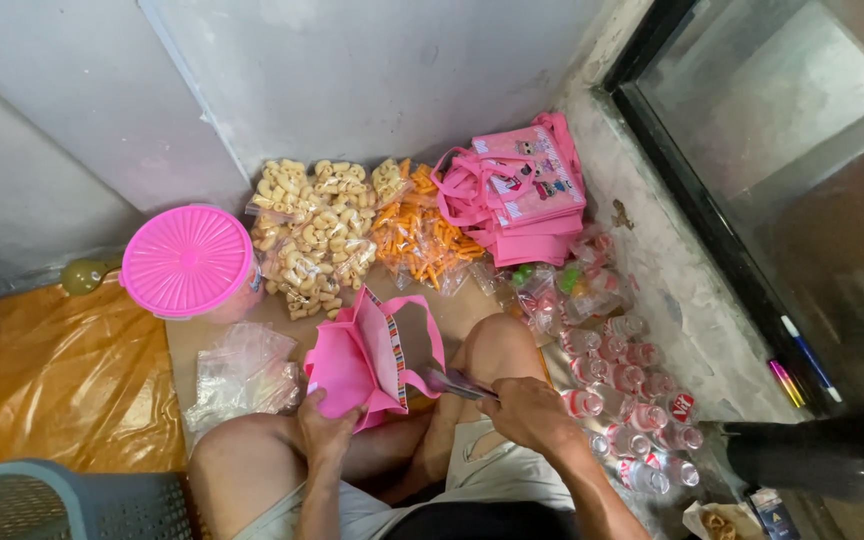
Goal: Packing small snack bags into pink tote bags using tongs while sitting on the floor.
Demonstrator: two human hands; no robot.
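Note:
My left hand (327,428) grips the bottom edge of a small pink tote bag (357,358), which stands open over my lap with its handle loop to the right. My right hand (527,408) rests on my right knee and holds a thin dark object (455,383) whose tip points toward the bag's handle; what it is I cannot tell. I sit cross-legged on the floor with bare knees.
Bags of pale puffed snacks (314,235) and orange snacks (417,235) lie ahead. A stack of pink tote bags (522,190) lies by the wall. Small water bottles (632,390) line the right. A pink lidded tub (187,260), clear plastic bags (242,375) and a grey basket (62,505) are on the left.

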